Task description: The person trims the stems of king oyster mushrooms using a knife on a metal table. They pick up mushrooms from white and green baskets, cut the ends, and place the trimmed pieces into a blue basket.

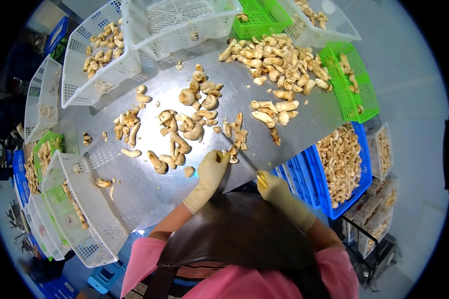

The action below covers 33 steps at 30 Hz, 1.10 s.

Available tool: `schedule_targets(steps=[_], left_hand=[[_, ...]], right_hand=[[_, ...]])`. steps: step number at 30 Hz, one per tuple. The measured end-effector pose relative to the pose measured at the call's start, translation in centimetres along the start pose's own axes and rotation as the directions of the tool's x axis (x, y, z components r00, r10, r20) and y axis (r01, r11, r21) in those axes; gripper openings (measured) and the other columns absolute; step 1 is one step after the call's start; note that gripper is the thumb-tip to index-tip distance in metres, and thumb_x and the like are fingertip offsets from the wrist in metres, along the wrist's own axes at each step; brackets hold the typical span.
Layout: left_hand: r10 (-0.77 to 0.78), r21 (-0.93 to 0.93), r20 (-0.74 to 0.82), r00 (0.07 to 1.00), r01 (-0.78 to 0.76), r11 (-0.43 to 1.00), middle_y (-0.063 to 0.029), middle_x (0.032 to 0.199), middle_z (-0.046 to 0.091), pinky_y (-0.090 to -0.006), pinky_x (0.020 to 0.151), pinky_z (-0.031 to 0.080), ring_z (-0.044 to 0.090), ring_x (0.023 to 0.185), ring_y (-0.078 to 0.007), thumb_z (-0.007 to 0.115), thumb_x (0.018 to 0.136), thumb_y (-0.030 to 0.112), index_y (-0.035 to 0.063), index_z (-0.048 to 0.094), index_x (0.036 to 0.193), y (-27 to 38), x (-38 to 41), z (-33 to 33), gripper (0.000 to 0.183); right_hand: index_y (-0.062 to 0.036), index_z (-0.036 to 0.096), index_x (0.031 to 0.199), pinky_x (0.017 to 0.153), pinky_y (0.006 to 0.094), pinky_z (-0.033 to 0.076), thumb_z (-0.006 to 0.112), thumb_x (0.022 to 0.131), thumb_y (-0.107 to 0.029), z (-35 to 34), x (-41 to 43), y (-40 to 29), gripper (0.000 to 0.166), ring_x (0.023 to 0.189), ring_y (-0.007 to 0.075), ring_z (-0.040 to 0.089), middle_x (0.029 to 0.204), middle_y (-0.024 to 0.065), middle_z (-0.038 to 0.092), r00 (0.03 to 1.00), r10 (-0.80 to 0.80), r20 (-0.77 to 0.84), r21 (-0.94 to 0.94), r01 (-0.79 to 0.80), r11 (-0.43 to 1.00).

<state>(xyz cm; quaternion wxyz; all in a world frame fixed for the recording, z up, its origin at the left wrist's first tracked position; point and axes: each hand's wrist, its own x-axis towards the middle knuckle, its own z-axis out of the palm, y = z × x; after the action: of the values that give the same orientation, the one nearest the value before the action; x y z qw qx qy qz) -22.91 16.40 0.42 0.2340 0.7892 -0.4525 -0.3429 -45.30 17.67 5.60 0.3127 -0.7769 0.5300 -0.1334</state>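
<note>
My left hand [211,171], in a pale latex glove, pinches a small mushroom piece [233,153] near the table's front edge. Gloved alike, my right hand [276,186] grips the yellow handle of a knife [262,179]. Its narrow blade points up and left, close to the right side of the held piece; whether they touch is unclear. More mushroom pieces [240,136] lie just beyond my fingertips. To the left, loose mushrooms [180,142] are spread over the metal table [134,170]. A large heap of mushrooms [280,56] lies at the back right.
White plastic baskets [76,91] [183,26] line the back left. Another white basket [93,209] stands at the left edge. Green baskets [262,26] [359,86] flank the heap. A blue crate of mushroom pieces [340,168] stands beyond the right edge, beside stacked blue crates [297,179].
</note>
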Motion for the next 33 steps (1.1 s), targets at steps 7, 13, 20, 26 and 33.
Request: schedule_targets(steps=[7,13,20,26,33], left_hand=[[0.122,0.01,-0.075,0.99,-0.122,0.992,-0.0138,0.085,0.068,-0.0416,0.067,0.053,0.067,0.076,-0.0321,0.075,0.086,0.04,0.0028,0.068,0.093,0.7,-0.7,-0.6,0.038],[0.313,0.106,0.006,0.95,-0.312,0.944,-0.0153,0.092,0.065,-0.0386,0.072,0.054,0.065,0.076,-0.0316,0.078,0.079,0.031,0.0004,0.067,0.104,1.5,0.2,0.1,0.04],[0.271,-0.557,0.095,0.958,-0.175,0.812,-0.0068,0.102,0.063,-0.0285,0.085,0.053,0.061,0.1,-0.0131,0.071,0.086,-0.006,-0.0011,0.061,0.109,-3.5,0.4,1.3,0.025],[0.198,-0.769,0.131,0.971,-0.027,0.639,-0.0076,0.113,0.061,-0.0287,0.089,0.052,0.06,0.103,-0.0135,0.074,0.087,-0.002,-0.0011,0.056,0.119,-4.3,-0.4,1.2,0.037],[0.114,-0.709,0.13,0.985,0.012,0.705,-0.0067,0.109,0.065,-0.027,0.088,0.053,0.062,0.1,-0.013,0.072,0.09,0.001,-0.0015,0.059,0.119,-4.2,-0.6,0.4,0.032]], right_hand=[[-0.0085,0.062,0.106,0.075,0.0485,0.053,0.059,0.091,-0.02,1.5,2.7,-0.2,0.02,0.087,0.0398,0.067,0.095,0.0168,0.069,0.943,0.247,0.221,-0.092,-0.232,0.968],[-0.0075,0.065,0.113,0.076,0.0461,0.054,0.064,0.09,-0.024,1.6,2.3,0.6,0.028,0.088,0.0386,0.068,0.099,0.0174,0.07,0.963,0.235,0.135,0.064,-0.245,0.967],[-0.0015,0.064,0.121,0.067,0.0318,0.054,0.075,0.085,-0.014,-1.4,0.9,2.7,0.039,0.076,0.0277,0.07,0.093,0.0137,0.07,0.898,0.187,-0.399,0.113,-0.155,0.981],[-0.0066,0.056,0.135,0.079,0.0449,0.055,0.064,0.091,-0.022,-7.1,6.3,11.1,0.048,0.087,0.0357,0.071,0.104,0.0198,0.071,0.644,0.407,-0.647,-0.066,-0.58,0.812],[-0.0037,0.055,0.134,0.088,0.0465,0.054,0.064,0.089,-0.023,-7.7,10.5,10.1,0.05,0.099,0.0372,0.067,0.115,0.0207,0.068,0.825,0.175,-0.538,-0.369,-0.417,0.831]])
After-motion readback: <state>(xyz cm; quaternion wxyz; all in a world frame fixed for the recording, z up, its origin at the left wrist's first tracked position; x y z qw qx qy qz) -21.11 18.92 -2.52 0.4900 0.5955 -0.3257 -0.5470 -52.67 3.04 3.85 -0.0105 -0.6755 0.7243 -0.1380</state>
